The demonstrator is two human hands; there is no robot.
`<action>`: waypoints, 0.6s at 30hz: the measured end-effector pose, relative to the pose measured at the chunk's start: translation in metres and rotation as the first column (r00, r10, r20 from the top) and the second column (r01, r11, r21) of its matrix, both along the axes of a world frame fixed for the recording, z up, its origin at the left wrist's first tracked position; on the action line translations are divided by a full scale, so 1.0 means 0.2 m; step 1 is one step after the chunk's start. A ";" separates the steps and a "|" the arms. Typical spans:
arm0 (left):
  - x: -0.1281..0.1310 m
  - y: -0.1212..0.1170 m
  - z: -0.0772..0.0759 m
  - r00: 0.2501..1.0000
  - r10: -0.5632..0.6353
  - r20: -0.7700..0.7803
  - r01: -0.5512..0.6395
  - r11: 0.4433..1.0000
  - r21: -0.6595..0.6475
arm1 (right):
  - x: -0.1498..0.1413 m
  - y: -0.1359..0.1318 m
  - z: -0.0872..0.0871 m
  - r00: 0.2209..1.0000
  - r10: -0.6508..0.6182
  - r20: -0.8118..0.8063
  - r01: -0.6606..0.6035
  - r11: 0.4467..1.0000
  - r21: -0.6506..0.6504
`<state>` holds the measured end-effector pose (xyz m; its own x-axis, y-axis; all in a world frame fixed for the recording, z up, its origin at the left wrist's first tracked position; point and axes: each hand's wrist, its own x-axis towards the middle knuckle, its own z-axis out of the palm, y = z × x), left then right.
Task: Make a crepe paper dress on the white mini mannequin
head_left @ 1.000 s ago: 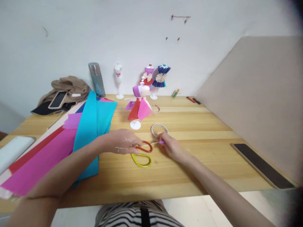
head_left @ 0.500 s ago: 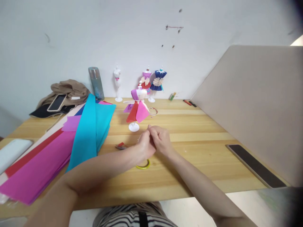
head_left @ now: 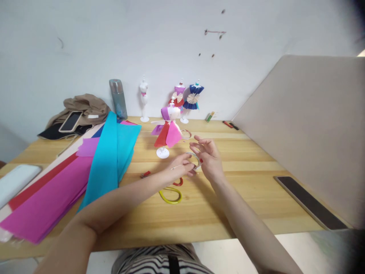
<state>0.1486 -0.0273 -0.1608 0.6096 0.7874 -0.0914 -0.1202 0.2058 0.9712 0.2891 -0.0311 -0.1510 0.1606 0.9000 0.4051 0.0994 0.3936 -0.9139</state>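
My left hand [head_left: 179, 169] and my right hand [head_left: 208, 158] meet over the middle of the wooden table [head_left: 234, 205]. The left hand pinches a thin pale stick [head_left: 176, 166]. The right hand's thumb and forefinger pinch at a white tape ring [head_left: 194, 158] while its other fingers spread upward. Scissors with a yellow handle loop [head_left: 170, 195] and a red one [head_left: 178, 182] lie just below the hands. Behind them stands a small mannequin in a red and pink paper dress [head_left: 168, 133].
Cyan [head_left: 110, 156], magenta and red crepe paper sheets [head_left: 48, 198] cover the left side. At the back stand a grey bottle [head_left: 118, 98], three more small mannequins [head_left: 178, 99], and a phone [head_left: 70, 121] on brown cloth. A dark tablet [head_left: 309, 201] lies right, below a beige partition [head_left: 313, 125].
The hands left the scissors a second ago, clasped together in the middle, and now the right has opened its fingers at the tape ring. The left keeps the thin stick.
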 end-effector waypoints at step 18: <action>-0.04 0.06 0.14 0.982 0.008 -0.188 0.041 0.967 0.253 | 0.04 -0.19 0.09 0.774 0.012 0.633 -0.065 0.996 0.060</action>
<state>0.1413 -0.0148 -0.1324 0.6139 0.7894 -0.0020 0.0689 -0.0510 0.9963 0.2969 -0.0688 -0.1321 -0.1890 0.8631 0.4683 0.6266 0.4732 -0.6192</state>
